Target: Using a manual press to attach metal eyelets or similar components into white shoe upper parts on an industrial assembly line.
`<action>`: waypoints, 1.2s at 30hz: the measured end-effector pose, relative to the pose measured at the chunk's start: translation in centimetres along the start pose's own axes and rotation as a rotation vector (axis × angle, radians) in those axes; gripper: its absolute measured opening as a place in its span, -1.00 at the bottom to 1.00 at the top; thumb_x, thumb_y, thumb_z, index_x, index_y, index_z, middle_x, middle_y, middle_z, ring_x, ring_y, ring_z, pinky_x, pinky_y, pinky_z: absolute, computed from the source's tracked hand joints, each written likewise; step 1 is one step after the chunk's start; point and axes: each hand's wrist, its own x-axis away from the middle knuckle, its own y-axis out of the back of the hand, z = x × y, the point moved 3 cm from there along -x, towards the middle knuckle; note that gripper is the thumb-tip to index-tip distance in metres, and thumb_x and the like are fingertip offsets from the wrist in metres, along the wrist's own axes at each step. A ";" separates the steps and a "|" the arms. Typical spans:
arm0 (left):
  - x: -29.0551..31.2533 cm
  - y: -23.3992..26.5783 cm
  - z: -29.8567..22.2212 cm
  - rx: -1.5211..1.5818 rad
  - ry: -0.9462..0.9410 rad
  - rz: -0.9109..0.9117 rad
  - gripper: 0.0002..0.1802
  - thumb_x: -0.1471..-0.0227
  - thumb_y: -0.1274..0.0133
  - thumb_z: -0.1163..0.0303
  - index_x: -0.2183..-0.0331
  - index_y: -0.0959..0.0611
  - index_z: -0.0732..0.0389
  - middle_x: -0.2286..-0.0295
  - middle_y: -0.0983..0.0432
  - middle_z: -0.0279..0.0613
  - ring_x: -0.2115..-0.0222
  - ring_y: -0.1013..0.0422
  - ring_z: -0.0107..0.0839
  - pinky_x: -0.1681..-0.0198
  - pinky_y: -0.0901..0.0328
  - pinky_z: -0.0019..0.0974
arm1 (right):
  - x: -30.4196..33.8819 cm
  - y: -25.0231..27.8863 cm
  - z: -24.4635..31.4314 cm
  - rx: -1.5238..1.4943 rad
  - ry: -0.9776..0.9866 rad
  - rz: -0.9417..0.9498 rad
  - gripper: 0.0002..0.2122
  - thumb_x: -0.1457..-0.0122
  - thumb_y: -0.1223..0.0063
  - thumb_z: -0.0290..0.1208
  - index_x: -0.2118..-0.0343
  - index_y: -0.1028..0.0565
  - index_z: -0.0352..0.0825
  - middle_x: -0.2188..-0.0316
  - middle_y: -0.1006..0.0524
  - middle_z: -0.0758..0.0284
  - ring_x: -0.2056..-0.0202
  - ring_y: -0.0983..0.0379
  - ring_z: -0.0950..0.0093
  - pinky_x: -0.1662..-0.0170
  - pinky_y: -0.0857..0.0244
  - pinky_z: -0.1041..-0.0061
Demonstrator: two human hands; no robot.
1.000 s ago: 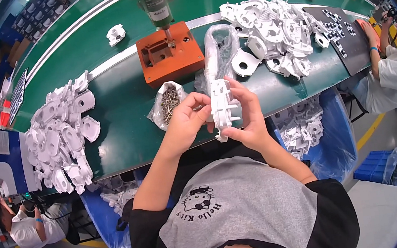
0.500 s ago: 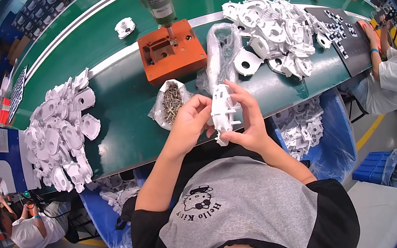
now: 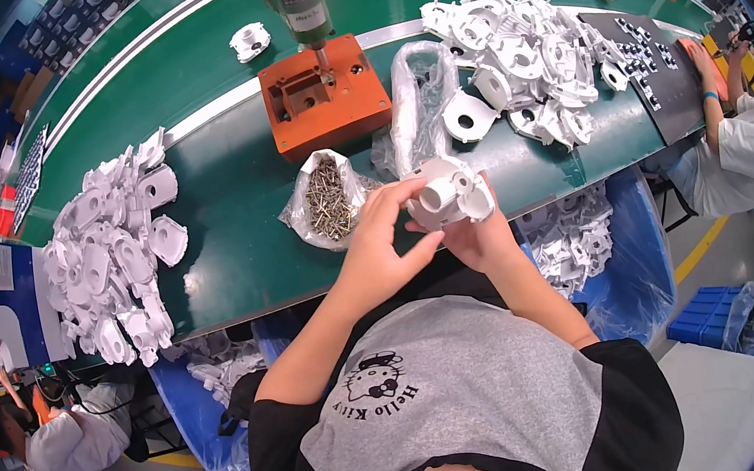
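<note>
A: Where is the white plastic housing (image 3: 445, 194)?
B: Up in front of the person's chest, over the near edge of the dark green workbench (image 3: 239, 273), with its round tube facing the person and tilted to the left.

A: And the grip?
B: Both hands are on it. The left hand (image 3: 380, 246) has its fingers against the left side of the housing, its thumb lower down and pointing right. The right hand (image 3: 480, 233) supports it from below and the right; most of those fingers are hidden behind it.

A: What lies closest?
B: Just left, an open plastic bag (image 3: 300, 213) of thin metal fasteners (image 3: 328, 202), too small to tell their exact kind. Just beyond the hands is a crumpled clear plastic bag (image 3: 418, 111).

A: Farther out?
B: An orange fixture block (image 3: 339, 131) sits under a green press head (image 3: 306, 14). One heap of white housings (image 3: 520, 55) lies to the right, another heap of white parts (image 3: 112, 247) to the left. A single white part (image 3: 251, 42) rests on the green surface behind the block.

A: Anyone nearby?
B: A co-worker in white (image 3: 735, 145) sits at far right, beside a black board (image 3: 670, 106) bearing small pieces.
</note>
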 end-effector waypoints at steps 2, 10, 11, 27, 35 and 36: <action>-0.1 -0.5 -0.2 -0.159 -0.142 -0.047 -0.32 0.21 -0.25 0.43 -0.01 -0.37 0.20 0.06 -0.33 -0.05 0.01 -0.27 -0.16 -0.06 -0.15 -0.21 | 0.1 -0.4 0.2 0.022 -0.031 -0.038 -0.49 -0.32 0.50 0.00 -0.12 -0.22 -0.30 -0.03 -0.38 0.24 -0.03 -0.34 0.32 -0.04 -0.28 0.17; 0.3 0.5 1.4 -0.112 -0.153 -0.167 -0.25 0.25 -0.21 0.57 -0.03 -0.28 0.23 0.16 -0.45 0.06 0.16 -0.42 -0.01 0.14 -0.32 -0.16 | -0.6 -0.9 0.2 0.336 -0.140 -0.082 -0.50 -0.27 0.29 -0.02 -0.15 -0.21 -0.26 -0.03 -0.37 0.32 -0.01 -0.34 0.43 0.04 -0.30 0.39; 0.3 0.9 1.9 -0.101 -0.117 -0.172 -0.29 0.23 -0.20 0.57 -0.01 -0.29 0.24 0.25 -0.52 0.05 0.21 -0.46 -0.01 0.17 -0.33 -0.17 | -1.3 -1.2 1.0 0.459 -0.150 -0.041 -0.52 -0.28 0.28 -0.06 -0.14 -0.23 -0.28 -0.01 -0.38 0.33 0.03 -0.35 0.45 0.07 -0.31 0.44; -6.5 10.6 2.8 -0.870 -0.286 -0.298 -0.80 0.20 -0.13 0.47 0.42 -0.47 0.17 0.53 -0.42 -0.13 0.48 -0.41 -0.07 0.45 -0.29 -0.09 | -19.5 4.8 9.5 2.403 0.132 -0.219 -0.77 -0.01 0.10 -0.51 0.25 -0.49 -0.38 0.37 -0.55 0.05 0.29 -0.52 0.08 0.25 -0.42 0.18; -11.0 10.5 8.0 -1.059 -0.427 -0.267 -0.82 0.16 -0.09 0.45 0.44 -0.42 0.17 0.42 -0.47 -0.15 0.43 -0.45 -0.13 0.44 -0.32 -0.11 | -18.2 3.0 10.8 2.060 0.467 -0.361 -0.83 0.09 -0.07 -0.42 0.45 -0.42 -0.41 0.47 -0.52 0.06 0.37 -0.47 0.09 0.29 -0.34 0.20; -11.3 10.5 8.2 -1.044 -0.421 -0.282 -0.82 0.15 -0.09 0.45 0.44 -0.42 0.19 0.43 -0.47 -0.16 0.42 -0.45 -0.12 0.42 -0.32 -0.11 | -17.6 2.3 11.3 2.055 0.457 -0.336 -0.81 0.05 -0.02 -0.42 0.41 -0.40 -0.44 0.44 -0.52 0.05 0.37 -0.47 0.07 0.29 -0.34 0.22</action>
